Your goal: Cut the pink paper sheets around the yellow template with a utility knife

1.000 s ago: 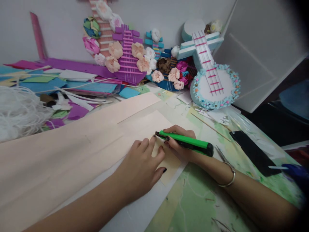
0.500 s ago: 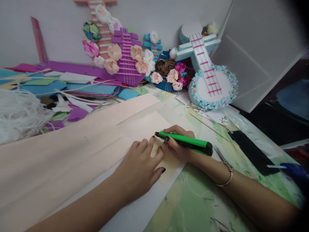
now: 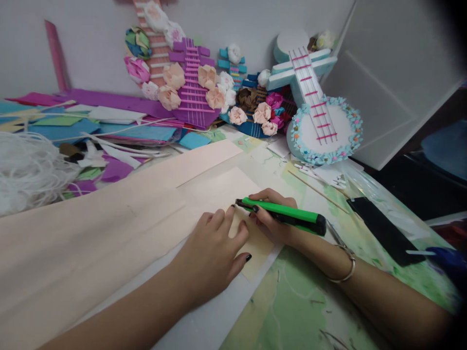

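Observation:
My right hand (image 3: 274, 214) is wrapped round a green and black utility knife (image 3: 292, 214). Its tip points left and down, close to my left index finger; the blade itself is too small to make out. Fingers spread, my left hand (image 3: 219, 250) presses on a yellowish piece of card (image 3: 260, 248) and the pale pink paper (image 3: 109, 223) beside it. The card lies partly hidden under both hands. Beneath these is a white sheet (image 3: 215, 316) on the green patterned table (image 3: 302, 301).
Paper-craft stringed instruments, one purple (image 3: 191, 92) and one light blue (image 3: 321, 116), lean at the back. Coloured paper scraps (image 3: 134, 133) and tangled white string (image 3: 32, 170) lie left. At right are a thin stick (image 3: 317, 192), scissors (image 3: 337, 236) and a flat black object (image 3: 385, 228).
The view has shifted very slightly. The knife's rear end sits a little farther right, while both hands stay in nearly the same place.

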The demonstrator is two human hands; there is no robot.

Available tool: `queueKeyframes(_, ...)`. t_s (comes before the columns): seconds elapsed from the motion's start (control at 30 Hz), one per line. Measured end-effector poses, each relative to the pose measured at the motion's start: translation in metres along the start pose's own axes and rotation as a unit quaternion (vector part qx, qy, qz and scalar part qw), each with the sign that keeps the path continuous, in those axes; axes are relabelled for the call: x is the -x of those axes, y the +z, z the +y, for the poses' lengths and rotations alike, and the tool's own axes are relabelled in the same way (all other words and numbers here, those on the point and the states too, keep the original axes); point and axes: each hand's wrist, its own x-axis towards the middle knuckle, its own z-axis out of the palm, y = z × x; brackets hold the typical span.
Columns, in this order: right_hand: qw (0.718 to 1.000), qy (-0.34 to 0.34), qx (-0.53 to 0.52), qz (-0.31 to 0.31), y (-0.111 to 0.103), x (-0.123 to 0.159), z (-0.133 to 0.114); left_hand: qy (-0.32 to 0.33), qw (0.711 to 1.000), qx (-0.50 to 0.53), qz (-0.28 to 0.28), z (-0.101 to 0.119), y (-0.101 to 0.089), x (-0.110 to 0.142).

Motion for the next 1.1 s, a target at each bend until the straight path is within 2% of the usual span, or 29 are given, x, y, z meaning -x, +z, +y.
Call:
queueKeyframes(0.8, 0.999, -0.043, 0.018, -0.006, 0.0007, -0.0015, 0.0003, 0.027, 1.0, 0.005, 0.014, 0.0008, 0.0027, -0.0002)
queueKeyframes(1.1, 0.999, -0.033, 0.024, 0.008, 0.001, -0.0003, 0.0014, 0.03, 0.999, 0.003, 0.022, 0.0004, 0.0034, -0.0007)
